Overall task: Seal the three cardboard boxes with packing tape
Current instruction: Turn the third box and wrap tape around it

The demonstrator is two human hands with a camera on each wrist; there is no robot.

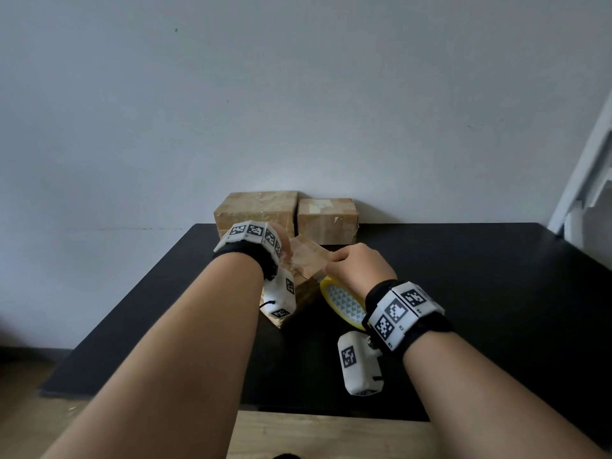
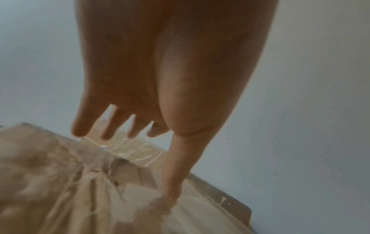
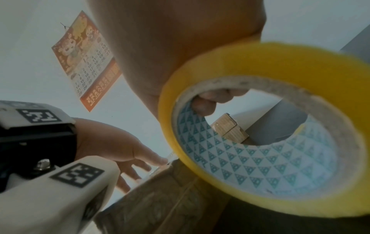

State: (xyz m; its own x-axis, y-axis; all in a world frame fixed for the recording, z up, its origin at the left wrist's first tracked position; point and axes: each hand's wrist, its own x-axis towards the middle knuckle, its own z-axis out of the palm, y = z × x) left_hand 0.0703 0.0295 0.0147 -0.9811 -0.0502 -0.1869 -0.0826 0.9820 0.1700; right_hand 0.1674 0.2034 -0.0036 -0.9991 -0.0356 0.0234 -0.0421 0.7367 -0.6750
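- We have the small brown cardboard box (image 1: 306,263) in front of us on the black tabletop (image 1: 463,293), and it is the one under work right now.
- Our left hand (image 2: 160,79) reaches over the near box with fingers straight and spread, fingertips (image 2: 78,131) down on a crinkled strip of clear tape (image 2: 128,148) at the far edge of the lid, pressing, not clutching.
- Our right hand (image 1: 356,265) is curled round the yellow roll of packing tape (image 3: 270,134), fingers hooked through its patterned core, with the roll hanging just beside the box's right edge.
- Two more taped brown cardboard boxes, the larger one (image 1: 256,212) and the smaller one (image 1: 328,220), sit side by side against the pale wall (image 1: 298,94), well clear of our hands.
- We judge this to be the laying-down step: one end anchored, the roll ready to draw the strip across.
- To do it well, we keep the left fingertips firm on the stuck end so it cannot lift as the roll pulls.
- We hold the roll low and close to the lid, and pull straight along the seam, so the strip lands flat and centred.
- That tape already looks wrinkled, so steady tension matters; slack could leave bubbles or let it fold onto itself.
- Then we smooth from the anchored end outward before cutting.
- Whether the back boxes are fully sealed, we cannot tell from here.
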